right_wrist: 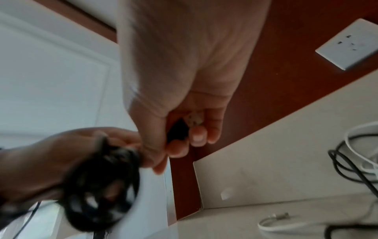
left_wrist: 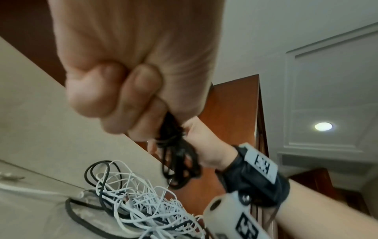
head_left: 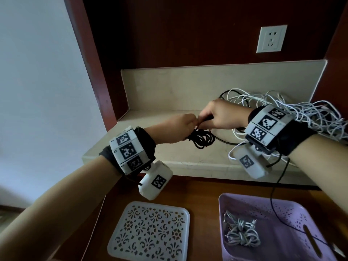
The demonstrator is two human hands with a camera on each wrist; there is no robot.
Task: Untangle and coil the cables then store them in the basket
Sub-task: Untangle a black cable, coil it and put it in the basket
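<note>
Head view only: basket (head_left: 244, 198), coiled cable (head_left: 243, 234)

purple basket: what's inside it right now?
One coiled grey cable lies on the purple basket floor near its left wall. A thin black cord trails across the inside. The right forearm and the frame edge hide the basket's right side.

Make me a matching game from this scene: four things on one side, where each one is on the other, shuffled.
Things:
1. black coil
2. grey bundle
3. white tangle
4. socket

Places:
A. on the wooden back wall
B. inside the purple basket
C. held between the left hand and right hand
D. heaped on the counter at the right

Pairs: 1-C, 2-B, 3-D, 4-A
</note>
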